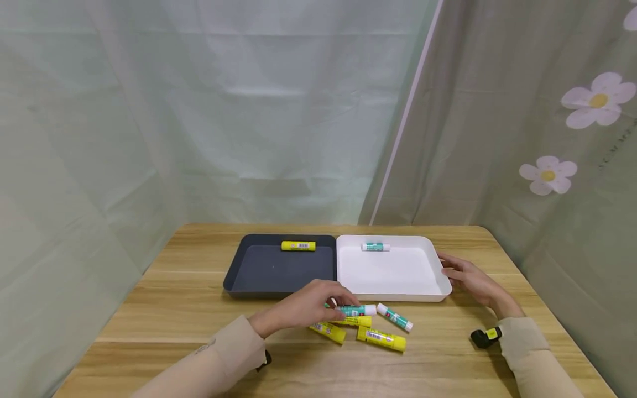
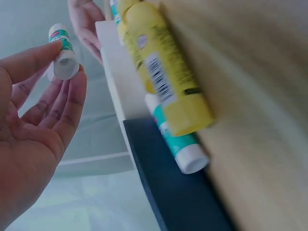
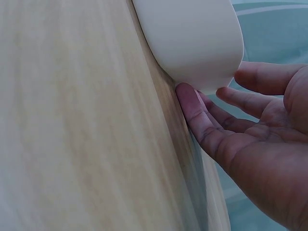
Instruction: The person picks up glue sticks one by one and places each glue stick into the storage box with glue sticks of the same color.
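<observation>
A wooden tabletop (image 1: 164,309) holds two trays side by side: a dark tray (image 1: 249,271) on the left with one yellow glue stick (image 1: 298,246) at its far edge, and a white tray (image 1: 398,273) on the right with one green glue stick (image 1: 375,247). That sorting looks barely begun. The left hand (image 1: 308,307) pinches a green-and-white glue stick (image 2: 62,50) in its fingertips, just above the loose pile (image 1: 368,326) of sticks near the trays. The right hand (image 1: 470,279) lies relaxed, fingers touching the white tray's right side. Four more sticks wait in the pile.
</observation>
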### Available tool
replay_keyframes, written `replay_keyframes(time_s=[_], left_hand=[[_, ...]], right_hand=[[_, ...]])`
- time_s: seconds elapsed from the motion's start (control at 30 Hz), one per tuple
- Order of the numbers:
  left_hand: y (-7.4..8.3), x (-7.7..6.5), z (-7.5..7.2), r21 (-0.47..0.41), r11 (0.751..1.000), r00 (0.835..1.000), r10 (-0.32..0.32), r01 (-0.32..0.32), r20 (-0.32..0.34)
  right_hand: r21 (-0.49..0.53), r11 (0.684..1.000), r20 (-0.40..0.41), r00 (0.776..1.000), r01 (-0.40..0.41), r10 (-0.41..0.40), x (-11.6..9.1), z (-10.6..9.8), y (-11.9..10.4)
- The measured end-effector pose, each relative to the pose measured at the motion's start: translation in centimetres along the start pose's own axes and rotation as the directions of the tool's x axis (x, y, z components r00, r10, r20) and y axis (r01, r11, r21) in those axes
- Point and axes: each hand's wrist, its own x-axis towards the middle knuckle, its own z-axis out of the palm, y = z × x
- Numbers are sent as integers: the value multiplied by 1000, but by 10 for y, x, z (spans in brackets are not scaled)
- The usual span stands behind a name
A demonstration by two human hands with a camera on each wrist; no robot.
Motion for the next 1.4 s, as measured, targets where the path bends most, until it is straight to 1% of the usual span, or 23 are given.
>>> replay_keyframes(time_s=[0.2, 0.3, 0.47, 0.73, 0.97, 1.2, 1.4], left_hand=[[5, 14, -10, 56, 998, 999, 36, -34, -32], [6, 20, -13, 65, 998, 999, 26, -23, -37], [5, 27, -16, 45, 999, 999, 4, -2, -39], [4, 39, -23, 85, 996, 998, -3, 8, -64], [-1, 49, -27, 72, 997, 998, -33, 37, -56], [-9, 64, -37, 72, 997, 998, -25, 30, -65], [-15, 74, -43, 75, 996, 996, -47, 52, -73]], right_hand=[[-3, 1000, -4, 1000, 0, 0, 0, 0, 1], [-10, 1000, -6, 1000, -7, 7, 0, 0, 2], [-18, 1000, -10, 1000, -3, 3, 0, -2, 3], [-28, 1000, -17, 1000, -7, 7, 0, -1, 3], [-36, 999, -18, 1000, -16, 16, 1, -1, 2], [-37, 999, -26, 1000, -18, 17, 1, -1, 4], [-41, 999, -27, 1000, -11, 10, 1, -1, 3]])
